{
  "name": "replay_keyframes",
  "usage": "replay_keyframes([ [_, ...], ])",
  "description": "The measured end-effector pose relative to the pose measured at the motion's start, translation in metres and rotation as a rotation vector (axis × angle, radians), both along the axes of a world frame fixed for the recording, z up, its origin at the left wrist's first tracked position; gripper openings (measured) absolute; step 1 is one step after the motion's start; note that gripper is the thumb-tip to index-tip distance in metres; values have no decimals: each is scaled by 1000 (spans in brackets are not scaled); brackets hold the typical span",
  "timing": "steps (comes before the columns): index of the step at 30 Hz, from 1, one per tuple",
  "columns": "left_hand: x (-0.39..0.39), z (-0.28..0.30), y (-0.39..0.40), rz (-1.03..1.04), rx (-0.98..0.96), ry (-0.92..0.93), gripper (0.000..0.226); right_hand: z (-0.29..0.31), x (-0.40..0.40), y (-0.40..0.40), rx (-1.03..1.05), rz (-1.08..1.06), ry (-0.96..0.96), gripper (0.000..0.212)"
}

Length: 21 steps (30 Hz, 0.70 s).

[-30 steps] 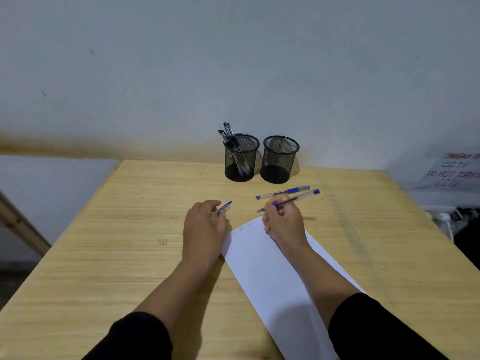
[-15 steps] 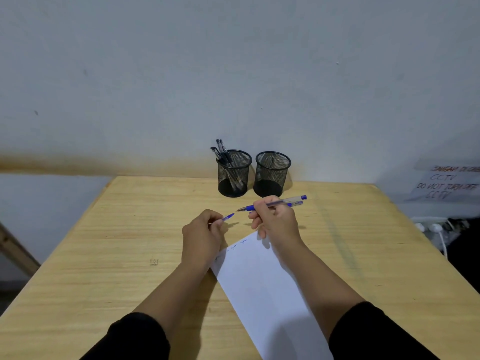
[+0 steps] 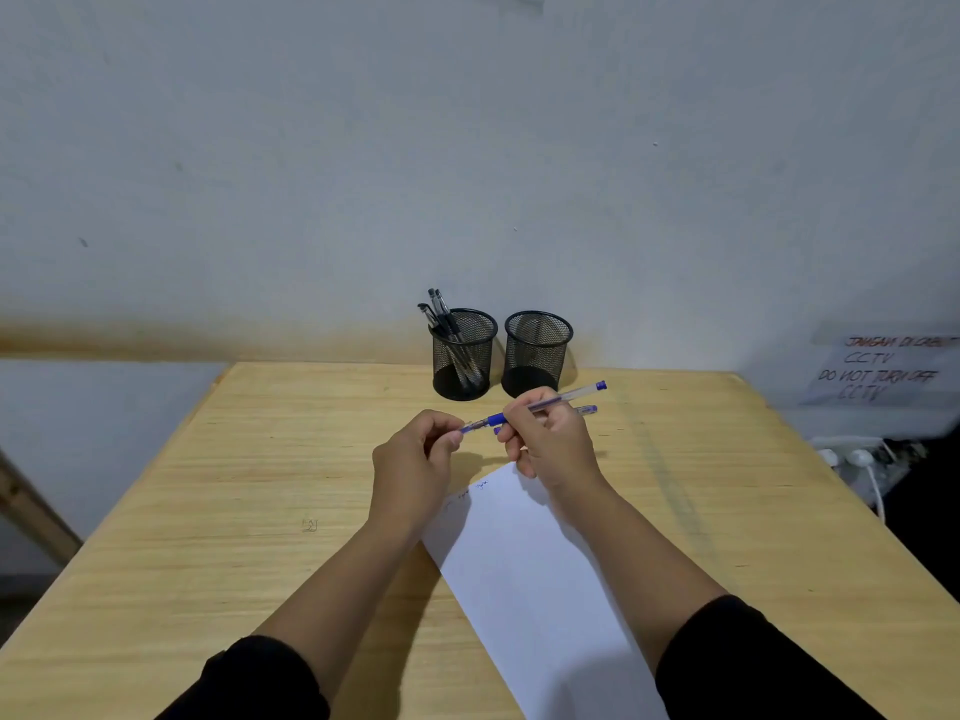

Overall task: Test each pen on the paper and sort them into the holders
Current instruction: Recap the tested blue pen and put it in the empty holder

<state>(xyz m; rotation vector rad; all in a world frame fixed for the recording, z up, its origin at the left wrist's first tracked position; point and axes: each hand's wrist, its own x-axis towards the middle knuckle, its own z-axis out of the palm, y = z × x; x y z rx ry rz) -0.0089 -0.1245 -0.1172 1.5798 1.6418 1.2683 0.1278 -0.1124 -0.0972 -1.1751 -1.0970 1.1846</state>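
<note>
The right hand (image 3: 550, 444) has its fingers curled tight round the barrel of a blue pen (image 3: 540, 406), thumb and forefinger pinching it just behind the blue grip section, so that the pen lies nearly level above the table with its capped-off tip toward the left and its blue end plug up and to the right. The left hand (image 3: 415, 459) is curled too, and its thumb and forefinger close on something small at the pen's tip; it looks like the pen's cap, though the fingers hide most of it and I cannot be sure. The two hands almost meet at that tip.

Just behind the right hand a second blue pen (image 3: 584, 410) lies on the wooden table (image 3: 208, 511), only its end showing past the knuckles.

Below both hands, nearer the person, a white sheet of paper (image 3: 519, 563) lies slanted on the table, with a few small scribbles (image 3: 475, 488) near its far corner, just under the left hand.

Beyond the hands, against the wall, stand two black mesh holders side by side: the left holder (image 3: 462, 356) with several dark pens (image 3: 441, 314) leaning out to the left, the right holder (image 3: 537, 353) showing none.

Far right of the holders a handwritten notice (image 3: 878, 371) hangs on the wall.
</note>
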Motion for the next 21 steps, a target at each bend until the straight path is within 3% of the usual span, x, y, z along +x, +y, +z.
replay_keyframes([
  [13, 9, 13, -16, 22, 40, -57, 19, 5, -5, -12, 62, 80, 80, 19],
  [21, -12, 18, -14, -52, 21, 57, 18, 6, -1, -24, 33, 182, 41, 11],
])
